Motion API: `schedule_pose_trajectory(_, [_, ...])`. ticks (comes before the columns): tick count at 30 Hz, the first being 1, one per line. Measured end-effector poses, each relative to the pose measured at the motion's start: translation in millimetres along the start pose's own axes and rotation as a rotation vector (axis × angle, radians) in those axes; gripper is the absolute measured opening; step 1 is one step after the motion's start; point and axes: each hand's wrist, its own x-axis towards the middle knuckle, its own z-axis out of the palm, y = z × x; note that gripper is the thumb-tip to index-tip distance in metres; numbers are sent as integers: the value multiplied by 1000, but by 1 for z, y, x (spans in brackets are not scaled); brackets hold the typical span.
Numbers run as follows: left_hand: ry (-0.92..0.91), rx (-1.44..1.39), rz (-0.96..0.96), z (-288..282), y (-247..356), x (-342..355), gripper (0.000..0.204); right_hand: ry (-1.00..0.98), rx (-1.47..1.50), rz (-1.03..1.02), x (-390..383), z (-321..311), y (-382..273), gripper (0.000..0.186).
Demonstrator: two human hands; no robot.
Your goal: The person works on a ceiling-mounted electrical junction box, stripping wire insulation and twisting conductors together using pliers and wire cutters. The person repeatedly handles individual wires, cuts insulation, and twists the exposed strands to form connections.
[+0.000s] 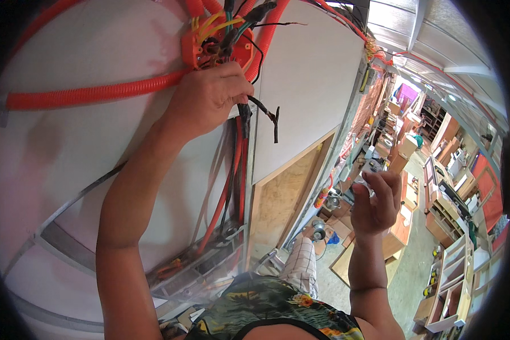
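Note:
My left hand is raised to an orange junction box on the pale wall panel. Its fingers are closed round a black electrical wire, whose forked, taped-looking end sticks out to the right of the hand. Green, yellow and black wires crowd the box, partly hidden behind the hand. A thin black wire with a bare copper-coloured tip points right above it. Away from the wall, my right hand is held up with fingers half curled and a gap between thumb and forefinger; nothing plainly shows in it.
Orange corrugated conduit runs left from the box, and more conduit rises above it. Red and black cables hang below. A wooden-framed opening lies to the right. Beyond are a wooden cabinet, boxes, and a wooden frame on the floor.

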Motion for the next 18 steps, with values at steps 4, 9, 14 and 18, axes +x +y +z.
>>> schedule_pose_trajectory(4, [6,79,12,1,-1,-1,18,-24,61,16,30,26,-21,30])
schedule_pose_trajectory(9, [20,90,65,3,-5,-1,18,-155,162,241,41,51,-35,32])
schedule_pose_trajectory(14, [26,128,76,4,-6,-1,19,-236,130,276,42,76,-40,36])
schedule_pose_trajectory(18, [20,141,66,5,-5,-1,20,-258,135,210,48,97,-35,19])
